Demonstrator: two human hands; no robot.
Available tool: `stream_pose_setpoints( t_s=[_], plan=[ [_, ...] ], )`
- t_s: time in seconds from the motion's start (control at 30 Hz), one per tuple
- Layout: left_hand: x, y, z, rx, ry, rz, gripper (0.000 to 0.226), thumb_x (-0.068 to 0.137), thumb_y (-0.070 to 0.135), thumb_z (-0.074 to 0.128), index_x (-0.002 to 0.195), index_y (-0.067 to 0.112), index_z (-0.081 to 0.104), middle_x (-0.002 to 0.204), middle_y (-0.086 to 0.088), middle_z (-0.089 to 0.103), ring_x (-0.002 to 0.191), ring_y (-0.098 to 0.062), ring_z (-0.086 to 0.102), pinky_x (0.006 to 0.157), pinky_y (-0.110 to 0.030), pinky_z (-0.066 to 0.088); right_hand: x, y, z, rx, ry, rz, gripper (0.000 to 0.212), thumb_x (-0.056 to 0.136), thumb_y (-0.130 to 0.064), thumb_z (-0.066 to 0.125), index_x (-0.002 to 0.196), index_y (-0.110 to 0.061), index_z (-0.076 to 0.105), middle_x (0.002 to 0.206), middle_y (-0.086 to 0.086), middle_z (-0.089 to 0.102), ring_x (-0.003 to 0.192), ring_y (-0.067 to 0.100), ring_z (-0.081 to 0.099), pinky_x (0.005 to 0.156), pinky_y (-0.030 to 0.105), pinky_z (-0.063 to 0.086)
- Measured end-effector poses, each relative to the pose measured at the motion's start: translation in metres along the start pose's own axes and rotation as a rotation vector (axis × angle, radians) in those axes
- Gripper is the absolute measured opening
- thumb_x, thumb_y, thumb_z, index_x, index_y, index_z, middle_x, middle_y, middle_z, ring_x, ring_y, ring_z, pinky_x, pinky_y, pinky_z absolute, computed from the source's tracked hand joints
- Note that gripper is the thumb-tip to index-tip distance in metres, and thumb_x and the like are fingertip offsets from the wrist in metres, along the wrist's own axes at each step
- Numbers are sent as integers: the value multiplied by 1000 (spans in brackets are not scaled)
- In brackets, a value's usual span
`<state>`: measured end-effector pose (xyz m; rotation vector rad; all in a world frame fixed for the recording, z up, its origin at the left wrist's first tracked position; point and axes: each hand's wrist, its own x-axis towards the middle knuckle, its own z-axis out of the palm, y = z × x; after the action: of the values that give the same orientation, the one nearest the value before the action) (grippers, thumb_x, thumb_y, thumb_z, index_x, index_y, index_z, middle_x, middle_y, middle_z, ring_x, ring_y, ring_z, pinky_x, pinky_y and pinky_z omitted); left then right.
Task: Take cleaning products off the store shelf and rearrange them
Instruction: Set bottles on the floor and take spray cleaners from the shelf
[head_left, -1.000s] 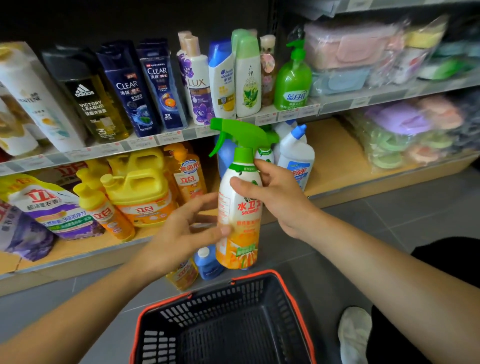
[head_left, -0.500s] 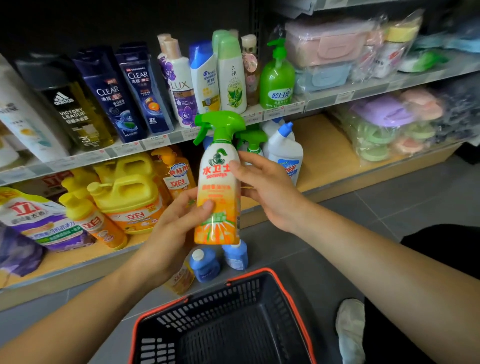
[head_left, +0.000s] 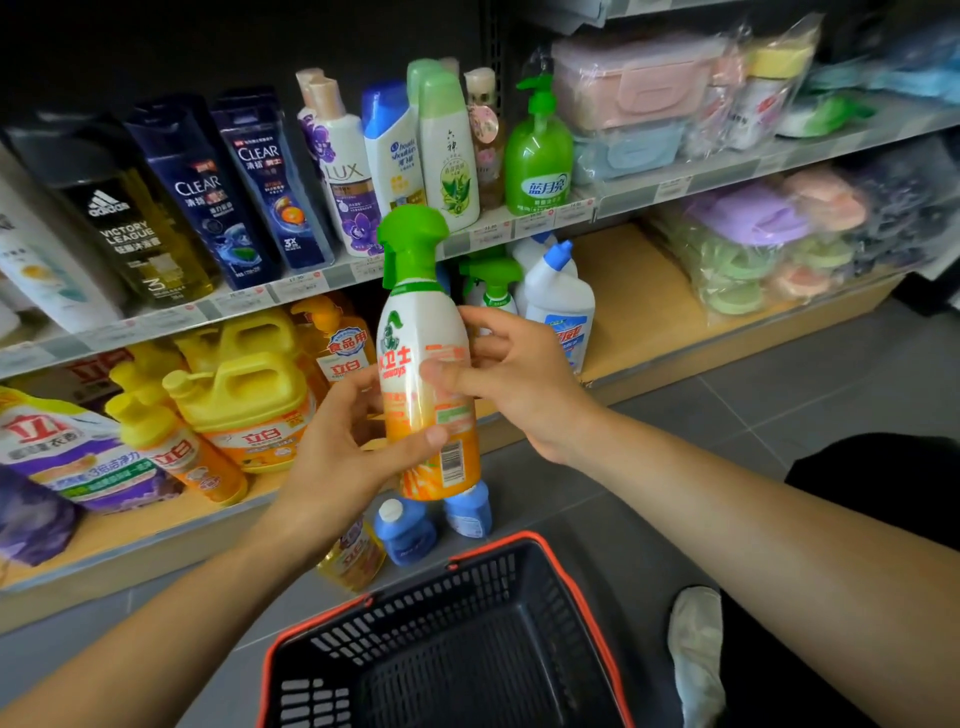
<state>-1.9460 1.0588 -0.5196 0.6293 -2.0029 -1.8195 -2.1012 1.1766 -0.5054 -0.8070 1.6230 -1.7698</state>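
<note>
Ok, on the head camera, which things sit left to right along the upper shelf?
White bottle at the left edge → black Adidas bottle → dark blue Clear bottle → second Clear bottle → white Lux bottle → blue-capped white bottle → pale green bottle → green pump bottle → wrapped pastel boxes.

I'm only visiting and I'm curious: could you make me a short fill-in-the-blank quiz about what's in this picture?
1. The spray bottle, gripped by the left hand and the right hand, has a ____ trigger top.
2. The bottle is held ____ the black basket.
3. The two dark blue bottles on the upper shelf read ____.

Missing words: green; above; CLEAR.
</note>
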Motion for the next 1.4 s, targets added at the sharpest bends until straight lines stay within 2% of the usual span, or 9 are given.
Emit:
stream_pose_setpoints(
  t_s=[0.2,0.43,0.53,0.67,0.87,1.03,1.17,1.27,1.4],
  plan=[
    [2,-3,-4,-194,-27,-15,57,77,21,84,128,15,58,115,-8,74,104,-27,73,72,-29,60,0,-4,-4,117,-3,78,32,97,-13,64,129,-12,62,121,11,72,113,25,68,97,42,57],
    [10,2,-12,-151,-123,67,44,86,23,64,130,23,64,128,-10,68,117,-29,66,94,-43,58,-9,3,7,162,-320,410,46,99,-59,43,120,-26,67,105,-2,73,100,18,68,98,48,53],
    [13,-2,-17,-69,-98,51,41,85,30,65,126,26,68,132,-11,65,122,-30,62,105,-54,48,-11,4,5,134,-265,388,42,98,-55,49,123,-26,67,111,-1,74,105,21,69,100,53,52],
    [14,-3,-18,-149,-32,69,46,89,23,60,135,27,60,125,-6,70,111,-24,69,83,-35,58,-8,9,3,191,-204,341,31,102,-24,56,132,-21,62,118,7,70,103,23,69,90,49,58],
    [13,-6,-19,-187,28,-5,53,86,28,74,134,16,57,122,-8,72,110,-27,71,79,-36,62,-12,17,11,119,-217,263,58,93,6,62,141,-24,51,106,7,63,90,16,73,73,33,61],
    [12,-5,-17,-290,82,-71,54,85,28,70,133,6,55,120,-14,72,108,-32,71,78,-39,62,-15,17,14,-24,-282,258,83,83,-11,80,150,-39,40,107,-17,71,107,16,71,92,45,59],
    [11,-2,-14,-370,52,-123,45,88,35,66,122,6,61,112,-14,75,99,-28,74,73,-32,61,-17,20,21,-174,-235,136,106,70,-15,92,156,-32,31,134,4,57,119,21,64,102,43,54],
    [9,-3,-9,-418,34,-202,49,88,41,63,120,3,63,108,-16,76,93,-24,76,70,-31,61,-22,23,25,-461,-135,28,122,58,-33,97,157,-29,27,134,0,35,124,11,49,109,33,45],
    [11,-1,-10,-330,-4,-271,52,85,50,62,116,9,68,104,-9,77,89,-19,75,65,-29,60,-30,27,27,-534,28,-169,105,56,-33,98,145,-23,43,128,-4,44,113,1,47,90,6,41]
  ],
)
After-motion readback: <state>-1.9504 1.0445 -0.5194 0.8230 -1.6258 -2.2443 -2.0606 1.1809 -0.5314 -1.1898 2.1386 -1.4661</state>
